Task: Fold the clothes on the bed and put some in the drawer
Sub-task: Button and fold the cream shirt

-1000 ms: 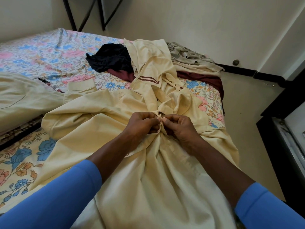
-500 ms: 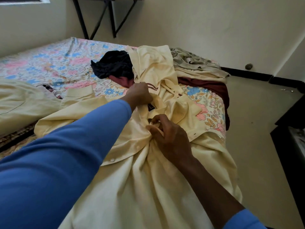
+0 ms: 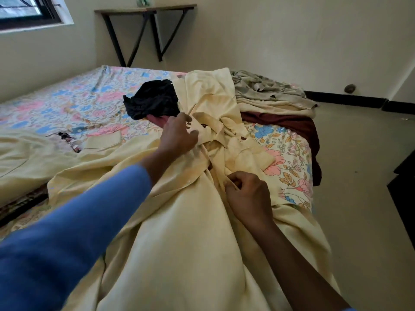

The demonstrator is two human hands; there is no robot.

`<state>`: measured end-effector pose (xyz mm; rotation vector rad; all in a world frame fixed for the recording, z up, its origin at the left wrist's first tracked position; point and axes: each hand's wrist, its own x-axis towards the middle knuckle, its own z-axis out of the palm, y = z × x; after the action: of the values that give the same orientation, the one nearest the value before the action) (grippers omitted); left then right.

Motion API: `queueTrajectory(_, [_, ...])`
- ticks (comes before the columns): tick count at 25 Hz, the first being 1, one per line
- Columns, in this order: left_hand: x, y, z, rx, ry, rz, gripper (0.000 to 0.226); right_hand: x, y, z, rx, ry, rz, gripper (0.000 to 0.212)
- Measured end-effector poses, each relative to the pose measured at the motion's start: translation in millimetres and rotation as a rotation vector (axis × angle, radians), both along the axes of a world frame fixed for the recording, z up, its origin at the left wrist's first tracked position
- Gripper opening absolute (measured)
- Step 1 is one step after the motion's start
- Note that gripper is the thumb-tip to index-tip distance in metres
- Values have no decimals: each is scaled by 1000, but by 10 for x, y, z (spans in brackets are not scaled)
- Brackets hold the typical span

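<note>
A large pale yellow shirt [image 3: 179,232] lies spread over the near part of the floral-sheeted bed [image 3: 74,102]. Its upper part is bunched and twisted near the collar. My left hand [image 3: 177,135] reaches forward and grips the bunched yellow cloth at the collar end. Closer to me, my right hand [image 3: 248,196] pinches a fold of the same shirt. Behind lie a black garment [image 3: 155,99], a maroon garment [image 3: 292,124] and a grey-beige garment [image 3: 269,90] in a pile. Another yellow garment [image 3: 20,153] lies at the left.
The bed's right edge drops to a bare beige floor [image 3: 359,176]. A dark piece of furniture [image 3: 404,176] stands at the right edge of view. A wall shelf on black brackets [image 3: 146,10] hangs beyond the bed, with a window [image 3: 27,12] at the top left.
My left hand has gone from the shirt's middle forward to the collar end and taken hold there. My right hand stayed on the fold. The camera tilted up.
</note>
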<state>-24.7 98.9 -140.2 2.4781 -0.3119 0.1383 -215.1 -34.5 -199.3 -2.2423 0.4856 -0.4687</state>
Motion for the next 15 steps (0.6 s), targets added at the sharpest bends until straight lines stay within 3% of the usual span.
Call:
queueTrajectory(2, [-539,309,-144,26,-239,-104,22,46,37,31,43,5,-49,14])
queueTrajectory(7, [-1165,744,-431,268,-86,-287,20,-12,231,183,-176,24,-72,14])
queueTrajectory(10, [-1157,700,-308,141,-222,-195,10,-64,260,222,-172,44,-38,11])
queueTrajectory(12, [-1255,702,-149,26,-393,-169,10,-68,246,253,105,4,-54,12])
queueTrajectory(15, [-1487,640,-13,-50,-475,-228,16,-105,409,307,792,-35,-13,15])
